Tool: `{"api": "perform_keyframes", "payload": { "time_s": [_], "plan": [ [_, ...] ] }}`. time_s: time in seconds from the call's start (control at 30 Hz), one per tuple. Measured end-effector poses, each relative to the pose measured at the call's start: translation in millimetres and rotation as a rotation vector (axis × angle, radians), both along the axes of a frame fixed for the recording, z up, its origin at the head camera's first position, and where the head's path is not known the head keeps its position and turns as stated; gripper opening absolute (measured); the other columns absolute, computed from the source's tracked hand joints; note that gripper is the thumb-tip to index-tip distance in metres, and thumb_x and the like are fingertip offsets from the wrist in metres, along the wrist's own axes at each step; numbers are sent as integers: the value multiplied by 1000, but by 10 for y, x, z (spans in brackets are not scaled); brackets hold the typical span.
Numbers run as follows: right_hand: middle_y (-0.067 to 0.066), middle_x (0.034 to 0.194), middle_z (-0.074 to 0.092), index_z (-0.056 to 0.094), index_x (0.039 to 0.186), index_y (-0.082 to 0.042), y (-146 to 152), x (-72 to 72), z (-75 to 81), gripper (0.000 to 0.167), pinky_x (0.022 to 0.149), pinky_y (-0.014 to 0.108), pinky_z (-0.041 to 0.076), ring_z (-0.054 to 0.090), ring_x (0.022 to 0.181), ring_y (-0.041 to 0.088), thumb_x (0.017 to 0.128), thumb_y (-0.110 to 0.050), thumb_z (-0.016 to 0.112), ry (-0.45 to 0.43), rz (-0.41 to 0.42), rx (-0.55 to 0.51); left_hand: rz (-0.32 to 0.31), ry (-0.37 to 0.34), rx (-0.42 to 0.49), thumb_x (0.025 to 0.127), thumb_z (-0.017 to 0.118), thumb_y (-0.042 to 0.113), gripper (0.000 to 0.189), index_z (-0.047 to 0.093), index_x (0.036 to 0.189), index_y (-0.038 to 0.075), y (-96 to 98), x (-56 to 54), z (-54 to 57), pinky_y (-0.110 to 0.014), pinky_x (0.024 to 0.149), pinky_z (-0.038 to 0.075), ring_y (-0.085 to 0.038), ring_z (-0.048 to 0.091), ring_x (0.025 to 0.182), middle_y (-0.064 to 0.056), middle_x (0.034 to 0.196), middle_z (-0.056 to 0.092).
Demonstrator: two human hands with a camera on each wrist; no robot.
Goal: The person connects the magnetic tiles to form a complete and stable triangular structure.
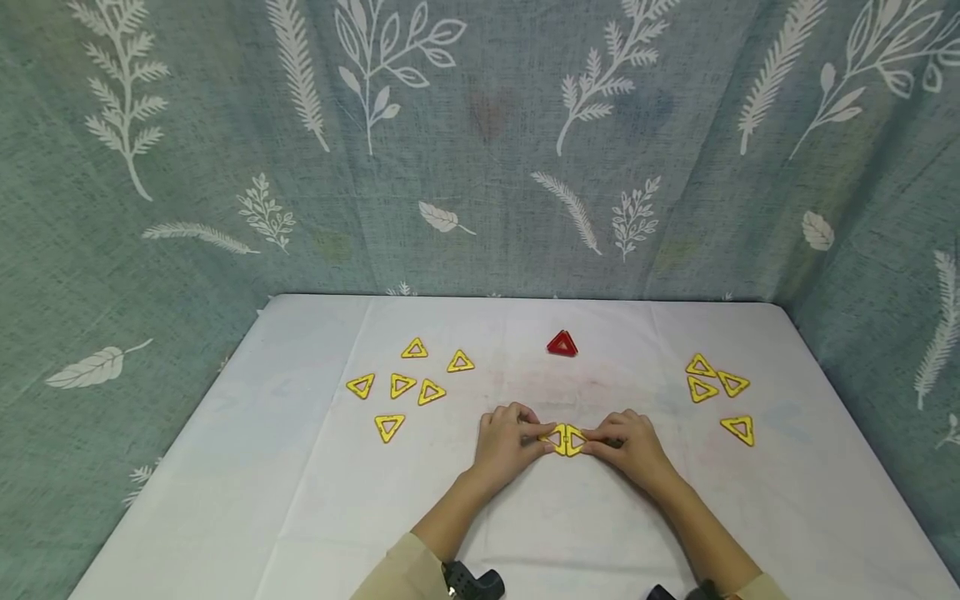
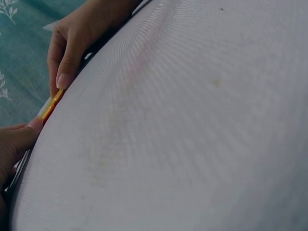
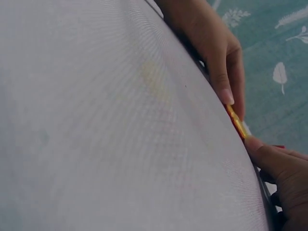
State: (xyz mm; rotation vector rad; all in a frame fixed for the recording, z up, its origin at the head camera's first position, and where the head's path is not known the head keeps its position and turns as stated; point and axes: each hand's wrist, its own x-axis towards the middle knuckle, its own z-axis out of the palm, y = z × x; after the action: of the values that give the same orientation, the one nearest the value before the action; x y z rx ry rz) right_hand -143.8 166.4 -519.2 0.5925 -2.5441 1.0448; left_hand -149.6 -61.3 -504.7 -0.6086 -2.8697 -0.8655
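Observation:
Two yellow triangular frame tiles meet edge to edge in front of the person, low over the white table. The left hand (image 1: 506, 442) pinches the outer corner of the left yellow triangle tile (image 1: 558, 451) between thumb and fingers. On the other side, the right hand (image 1: 633, 450) pinches the outer corner of the right yellow triangle tile (image 1: 573, 451). Seen edge-on in the left wrist view, the joined tiles (image 2: 52, 105) form a thin yellow strip between both hands. The right wrist view shows the same strip, with the left hand (image 3: 216, 53) at its upper end.
Several loose yellow triangle tiles (image 1: 402, 385) lie on the left of the white table (image 1: 300, 517). More yellow triangle tiles (image 1: 738, 431) are at the right. A red triangle piece (image 1: 562, 343) sits at the back middle. A patterned green curtain (image 1: 480, 167) hangs around the table.

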Motion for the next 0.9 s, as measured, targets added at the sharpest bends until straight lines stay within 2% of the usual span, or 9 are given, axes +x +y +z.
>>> {"api": "perform_keyframes", "payload": {
  "time_s": [0.2,0.37,0.5,0.7,0.9],
  "plan": [
    [-14,73,61,78,87,-14,5,12,-1,21,67,28,32,44,71,2,67,-20,83,-2,-16,6,0,5,2,82,69,43,32,70,112,32,6,-5,-17,-34,81,29,-10,43,91,9,101,53],
    [-16,72,61,78,86,-14,8,17,-12,22,66,27,32,44,70,2,65,-20,84,-8,-29,-13,5,33,-6,81,70,44,39,69,116,26,-22,16,-63,-34,84,32,-12,45,94,7,105,55],
    [-16,72,61,78,85,-15,-3,18,-23,22,68,28,32,44,71,2,65,-20,85,-30,-23,-29,2,45,-3,78,72,46,47,67,119,23,-105,78,-77,-35,87,33,-13,46,97,4,106,55],
    [-17,72,61,78,85,-15,0,30,-16,22,69,28,33,45,72,2,65,-21,84,-44,-31,-32,-42,95,-5,75,74,48,50,67,117,22,-289,187,-93,-35,87,35,-13,45,95,4,106,53],
    [-17,72,61,78,85,-16,23,38,-3,21,70,28,34,46,72,2,65,-21,84,-43,-28,-38,-29,109,1,72,77,48,50,68,114,22,-488,298,-91,-36,87,36,-13,45,97,4,107,53]
  ]
}}
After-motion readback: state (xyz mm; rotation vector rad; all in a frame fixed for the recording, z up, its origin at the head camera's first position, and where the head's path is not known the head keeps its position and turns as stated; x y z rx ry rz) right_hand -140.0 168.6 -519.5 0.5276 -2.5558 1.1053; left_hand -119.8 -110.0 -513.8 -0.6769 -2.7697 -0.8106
